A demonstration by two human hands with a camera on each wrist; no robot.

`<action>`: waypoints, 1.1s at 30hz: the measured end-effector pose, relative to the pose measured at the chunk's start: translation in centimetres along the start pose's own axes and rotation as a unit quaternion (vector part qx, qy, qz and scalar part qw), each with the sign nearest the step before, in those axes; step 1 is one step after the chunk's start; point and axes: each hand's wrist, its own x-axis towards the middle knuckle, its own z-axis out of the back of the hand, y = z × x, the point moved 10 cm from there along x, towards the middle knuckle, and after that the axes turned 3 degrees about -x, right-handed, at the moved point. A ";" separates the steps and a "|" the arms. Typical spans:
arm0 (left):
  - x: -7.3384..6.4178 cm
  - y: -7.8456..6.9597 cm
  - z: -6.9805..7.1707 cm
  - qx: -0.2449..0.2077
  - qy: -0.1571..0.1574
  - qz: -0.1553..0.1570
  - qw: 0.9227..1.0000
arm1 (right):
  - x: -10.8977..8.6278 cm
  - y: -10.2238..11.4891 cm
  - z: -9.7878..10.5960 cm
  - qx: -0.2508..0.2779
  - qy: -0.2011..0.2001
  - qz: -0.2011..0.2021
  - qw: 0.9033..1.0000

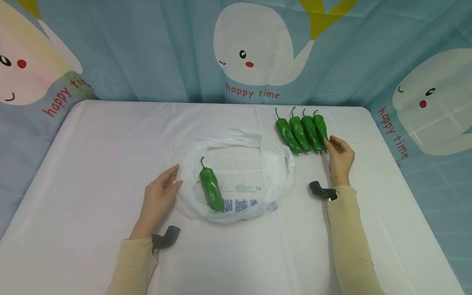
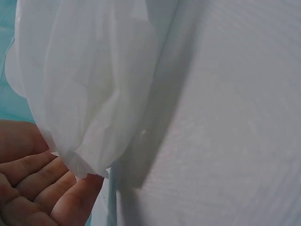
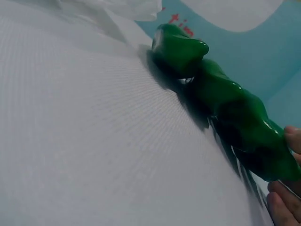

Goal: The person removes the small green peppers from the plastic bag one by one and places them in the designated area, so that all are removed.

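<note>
At the left rim of a white plastic bag (image 1: 278, 176), my left hand (image 1: 156, 199) has its thumb and fingers spread apart, fingertips at the plastic. The left wrist view shows the bag's edge (image 2: 94, 117) overlapping those fingers. A green chili pepper (image 1: 212, 190) lies in the bag's wide mouth, its stem pointing away from me. At the back right, my right hand (image 1: 341, 159) pinches the lower tip of the rightmost green chili pepper (image 1: 320, 125) in a row. In the right wrist view, thumb and fingers sit on either side of that pepper (image 3: 263, 162).
Beside the pinched pepper, others stand in the row, such as the leftmost pepper (image 1: 287, 134), close to the bag's right side. A white cloth covers the table (image 1: 99, 155). Behind it hangs a blue curtain (image 1: 147, 53) with whale prints. Black cameras are strapped to both wrists.
</note>
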 end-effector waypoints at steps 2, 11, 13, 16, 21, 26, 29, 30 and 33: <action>0.0 0.0 0.0 0.002 0.000 0.000 1.000 | 0.1 -0.1 -0.2 -0.015 0.009 -0.001 1.000; 0.1 0.0 0.0 0.002 0.001 -0.003 1.000 | 0.1 -0.1 -0.4 -0.022 0.031 0.007 0.999; 0.1 -0.1 0.0 0.001 0.002 0.000 1.000 | 0.0 0.0 -0.4 -0.018 0.033 0.010 0.999; 0.1 -0.2 0.0 0.001 0.003 0.001 1.000 | -0.1 0.1 -0.5 -0.001 0.037 0.008 0.999; 0.1 0.0 0.0 0.003 0.003 0.002 1.000 | -0.2 0.2 -0.9 0.008 0.051 0.015 0.999; 0.1 0.2 -0.1 0.005 -0.001 -0.004 1.000 | -0.3 0.2 -1.4 0.012 0.076 0.024 0.997; 0.1 0.3 -0.1 0.007 -0.002 -0.002 1.000 | -0.3 0.2 -1.7 0.011 0.087 0.026 0.996; 0.1 0.3 -0.1 0.008 -0.001 -0.001 1.000 | -0.3 0.2 -1.7 0.010 0.089 0.027 0.996; 0.1 0.3 -0.2 0.011 0.001 0.003 1.000 | -0.4 0.3 -1.8 0.010 0.092 0.031 0.995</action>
